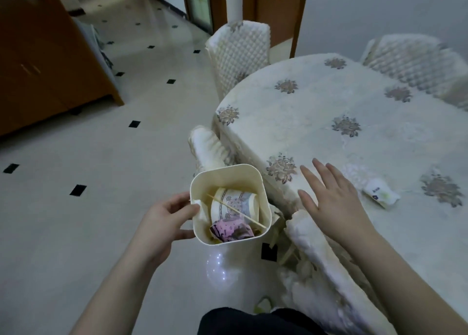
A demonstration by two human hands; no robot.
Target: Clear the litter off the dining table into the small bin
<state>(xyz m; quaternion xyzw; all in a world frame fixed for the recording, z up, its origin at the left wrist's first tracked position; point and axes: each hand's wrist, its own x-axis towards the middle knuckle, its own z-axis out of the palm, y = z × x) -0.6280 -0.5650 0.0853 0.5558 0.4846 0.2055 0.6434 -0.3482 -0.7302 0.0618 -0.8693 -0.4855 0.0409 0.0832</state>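
My left hand (166,219) grips the left wall of a small cream bin (229,176), held in the air just off the table's near-left edge. Inside the bin lie a paper cup (235,204), a thin wooden skewer (236,210), a pink wrapper (231,230) and a white tissue (200,209). My right hand (329,195) hovers flat with fingers spread over the edge of the dining table (316,111), holding nothing. A crumpled white wrapper (381,192) lies on the tablecloth to the right of that hand.
Chairs with quilted cream covers stand around the table: one at the back left (239,53), one at the far right (415,58), one right below my right arm (316,246). A wooden cabinet (45,63) stands at left on the tiled floor (101,157).
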